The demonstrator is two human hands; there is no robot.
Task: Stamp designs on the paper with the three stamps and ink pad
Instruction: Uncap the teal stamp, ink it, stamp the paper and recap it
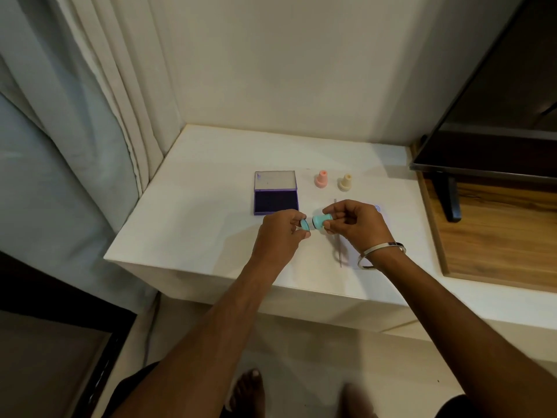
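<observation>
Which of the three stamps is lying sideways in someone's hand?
The teal stamp. The right hand holds it sideways above the table, its cap off in the left hand. The pink stamp and cream stamp stand upright, untouched.

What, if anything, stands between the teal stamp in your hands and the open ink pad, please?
Nothing visible does. The teal stamp is uncapped, its cap in the left hand, and the ink pad lies open just beyond.

Wall: we see plain cream plaster (pixel 271 70) behind the table
Table: we look down on a white top (pixel 211 230) set in the corner
Curtains: we find pale folds (pixel 99 95) hanging at left
Screen: we note a dark television (pixel 497 116) on a wooden shelf (pixel 497 236) at right
Floor: we see light tiles (pixel 316 357) below
</observation>
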